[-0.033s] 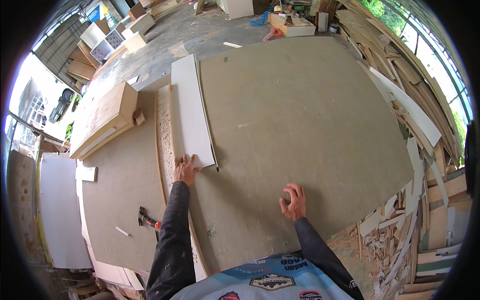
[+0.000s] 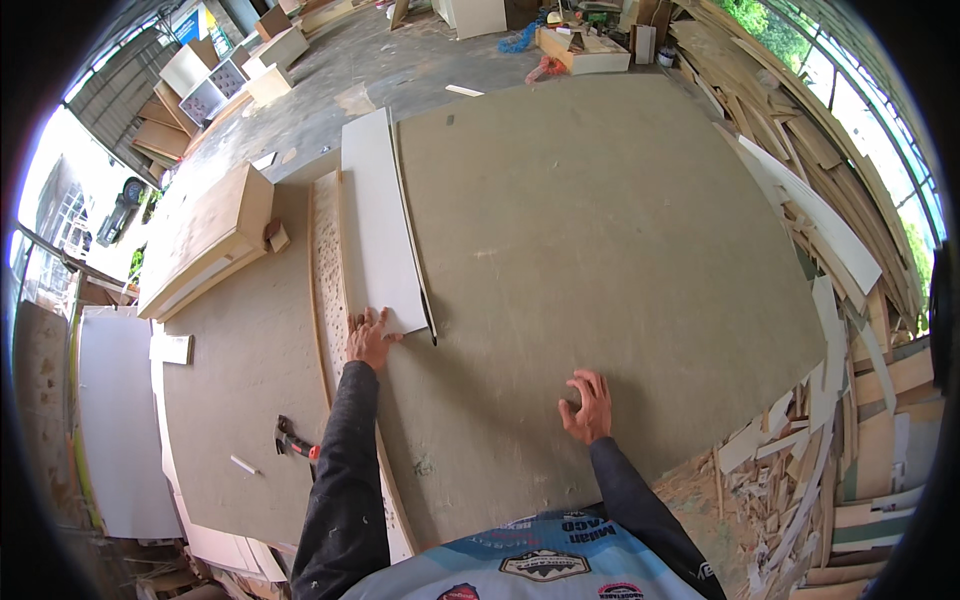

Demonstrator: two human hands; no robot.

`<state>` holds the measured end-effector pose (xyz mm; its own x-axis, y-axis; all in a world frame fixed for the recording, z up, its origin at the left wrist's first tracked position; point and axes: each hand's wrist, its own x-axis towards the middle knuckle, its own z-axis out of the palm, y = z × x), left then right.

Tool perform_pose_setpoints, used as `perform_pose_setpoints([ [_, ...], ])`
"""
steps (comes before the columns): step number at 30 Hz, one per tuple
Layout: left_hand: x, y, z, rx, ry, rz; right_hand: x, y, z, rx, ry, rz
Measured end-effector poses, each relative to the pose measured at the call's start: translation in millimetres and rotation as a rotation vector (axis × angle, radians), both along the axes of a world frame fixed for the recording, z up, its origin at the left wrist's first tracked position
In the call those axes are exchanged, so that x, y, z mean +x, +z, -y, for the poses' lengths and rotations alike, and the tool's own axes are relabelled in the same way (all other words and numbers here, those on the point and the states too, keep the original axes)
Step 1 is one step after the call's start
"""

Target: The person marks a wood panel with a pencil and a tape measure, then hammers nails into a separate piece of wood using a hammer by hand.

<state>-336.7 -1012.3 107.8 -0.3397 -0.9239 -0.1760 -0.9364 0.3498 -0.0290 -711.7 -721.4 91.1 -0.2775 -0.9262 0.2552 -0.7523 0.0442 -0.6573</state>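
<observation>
A long white panel (image 2: 378, 220) lies lengthwise on the big brown worktable sheet (image 2: 610, 230), with a thin dark strip along its right edge. My left hand (image 2: 370, 340) rests at the panel's near end, fingers spread over its corner. Under my left forearm runs a long narrow board (image 2: 328, 240) with a rough, spotted face. My right hand (image 2: 589, 408) is over the sheet to the right, fingers loosely bent and thumb apart, nothing in it. Whether it touches the sheet I cannot tell. Left of my left forearm lies a hammer (image 2: 293, 438), its grip partly hidden by the sleeve.
A wooden box-like drawer (image 2: 215, 235) sits on the table's far left. A short white stick (image 2: 245, 465) lies near the hammer, and a small white block (image 2: 178, 348) at the left edge. Stacked offcuts (image 2: 790, 110) and scrap strips (image 2: 780, 480) crowd the right side.
</observation>
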Motion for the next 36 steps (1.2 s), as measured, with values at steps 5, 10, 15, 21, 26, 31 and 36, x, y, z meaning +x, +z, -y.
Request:
perform_pose_setpoints([
  [5,-4,2,45,0.023,0.014,0.018,0,3,0,0.028,-0.006,0.007],
  [10,-7,-13,108,-0.100,-0.058,0.010,-2,6,0,0.037,-0.007,0.003],
  [15,22,-22,211,0.095,0.055,-0.108,5,8,6,0.072,0.046,0.004],
  [21,-114,28,228,0.122,0.042,-0.137,-3,5,0,0.097,0.023,-0.032],
  [26,-157,30,222,0.139,0.091,-0.102,-4,9,4,0.100,0.031,-0.035],
  [31,-155,4,239,0.126,0.162,-0.047,-3,11,4,0.116,0.054,-0.023],
  [36,-193,18,227,0.446,0.347,-0.338,-6,10,-2,0.100,0.038,-0.020],
])
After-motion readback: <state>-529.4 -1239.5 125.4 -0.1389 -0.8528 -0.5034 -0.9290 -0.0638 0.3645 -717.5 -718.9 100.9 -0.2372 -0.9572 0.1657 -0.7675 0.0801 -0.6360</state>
